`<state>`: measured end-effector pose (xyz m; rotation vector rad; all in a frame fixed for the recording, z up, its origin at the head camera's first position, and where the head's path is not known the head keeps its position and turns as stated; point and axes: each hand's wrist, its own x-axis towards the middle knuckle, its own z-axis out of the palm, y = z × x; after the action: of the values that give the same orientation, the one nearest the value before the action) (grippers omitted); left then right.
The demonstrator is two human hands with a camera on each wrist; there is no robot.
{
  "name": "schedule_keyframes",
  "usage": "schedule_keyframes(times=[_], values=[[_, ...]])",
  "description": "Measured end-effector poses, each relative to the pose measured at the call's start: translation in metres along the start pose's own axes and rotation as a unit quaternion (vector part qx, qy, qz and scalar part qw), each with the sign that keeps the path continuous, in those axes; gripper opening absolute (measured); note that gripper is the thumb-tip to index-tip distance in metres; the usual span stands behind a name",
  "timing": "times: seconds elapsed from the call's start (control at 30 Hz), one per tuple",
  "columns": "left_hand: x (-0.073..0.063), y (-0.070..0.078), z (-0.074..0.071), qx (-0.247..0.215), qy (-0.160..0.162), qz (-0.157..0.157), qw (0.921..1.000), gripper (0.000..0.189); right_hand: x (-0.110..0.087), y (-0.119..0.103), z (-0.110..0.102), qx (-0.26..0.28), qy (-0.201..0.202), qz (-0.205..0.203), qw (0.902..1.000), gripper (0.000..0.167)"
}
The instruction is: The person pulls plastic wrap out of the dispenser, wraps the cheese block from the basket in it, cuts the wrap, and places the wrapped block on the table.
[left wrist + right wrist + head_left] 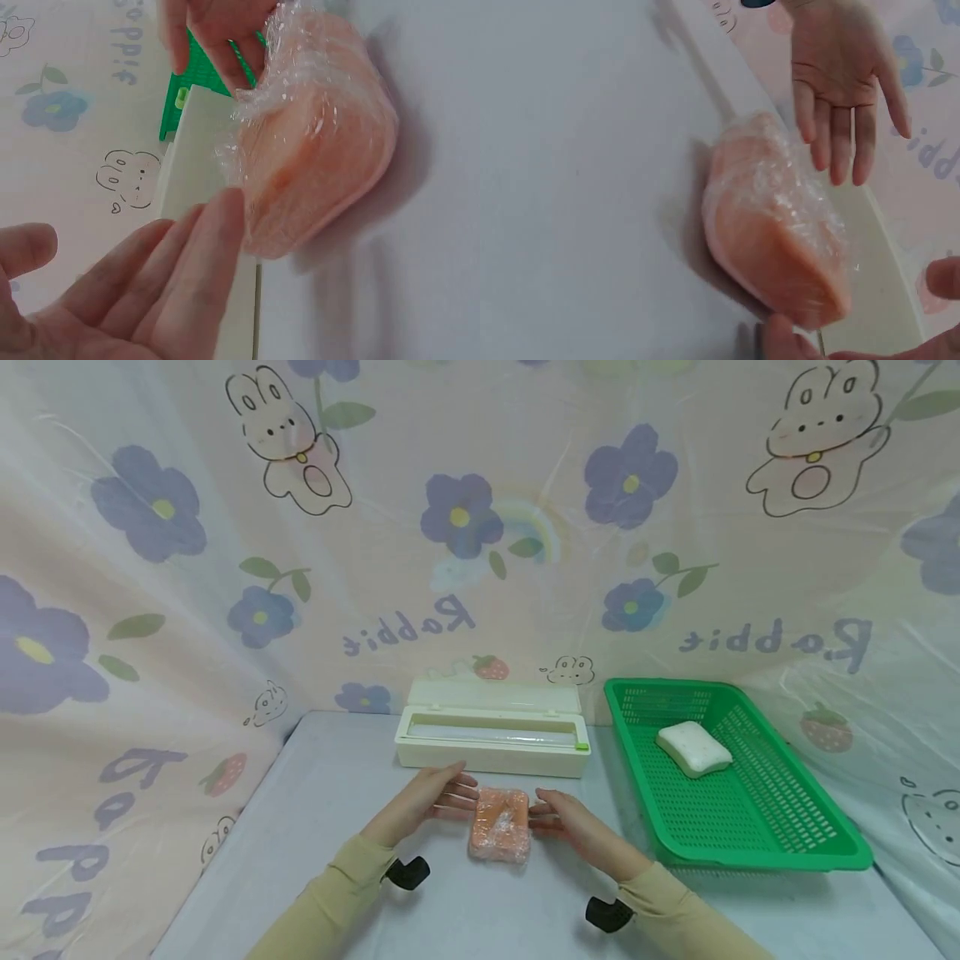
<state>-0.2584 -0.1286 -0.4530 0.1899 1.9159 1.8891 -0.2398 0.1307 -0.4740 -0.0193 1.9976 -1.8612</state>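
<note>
A peach-orange, sponge-like block (500, 825) wrapped in crinkled clear cling film lies on the table, its film bunched on the upper face. My left hand (433, 793) is at its left side with fingers extended and palm turned inward. On the other side, my right hand (573, 827) faces it, fingers straight and thumb apart. In the left wrist view, a left fingertip overlaps the edge of the wrapped block (322, 142). The right wrist view shows a right fingertip (781, 337) right at the near end of the wrapped block (765, 225). Neither hand grips anything.
Behind the block stands a cream cling film dispenser (491, 760), its lid raised and a clear roll inside. At the right, a green plastic basket (757, 862) holds a white sponge-like block (693, 749). A printed curtain (510, 585) hangs behind the table.
</note>
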Motion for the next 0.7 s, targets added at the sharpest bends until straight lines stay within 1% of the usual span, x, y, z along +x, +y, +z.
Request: schedule_keyframes(times=[0.07, 0.1, 0.2, 0.37, 0.47, 0.53, 0.6, 0.7], values=[[-0.002, 0.002, 0.002, -0.012, -0.02, -0.016, 0.9996, 0.064, -0.001, 0.0, -0.002, 0.022, -0.016, 0.018, 0.9995, 0.057], [-0.002, 0.002, 0.004, -0.012, -0.025, -0.024, 0.9993, 0.064, -0.001, 0.0, -0.003, 0.035, -0.021, 0.029, 0.9987, 0.057], [-0.003, 0.003, 0.006, 0.006, -0.033, -0.034, 0.9989, 0.064, 0.0, 0.001, -0.005, 0.082, -0.033, 0.057, 0.9945, 0.054], [-0.003, 0.005, 0.01, 0.047, -0.033, -0.023, 0.9981, 0.056, 0.002, 0.001, -0.006, 0.151, -0.047, 0.081, 0.9841, 0.051], [-0.001, 0.004, 0.012, 0.066, -0.051, -0.01, 0.9965, 0.046, 0.002, 0.0, -0.006, 0.187, -0.062, 0.081, 0.977, 0.045], [0.0, 0.002, 0.014, 0.075, -0.061, 0.0, 0.9953, 0.04, 0.002, -0.001, -0.006, 0.194, -0.072, 0.074, 0.9755, 0.04], [0.001, -0.001, 0.016, 0.083, -0.064, 0.008, 0.9944, 0.037, 0.002, -0.003, -0.004, 0.182, -0.077, 0.06, 0.9785, 0.036], [0.003, -0.004, 0.02, 0.1, -0.042, 0.013, 0.994, 0.041, 0.001, -0.008, -0.001, 0.137, -0.075, 0.046, 0.9866, 0.037]])
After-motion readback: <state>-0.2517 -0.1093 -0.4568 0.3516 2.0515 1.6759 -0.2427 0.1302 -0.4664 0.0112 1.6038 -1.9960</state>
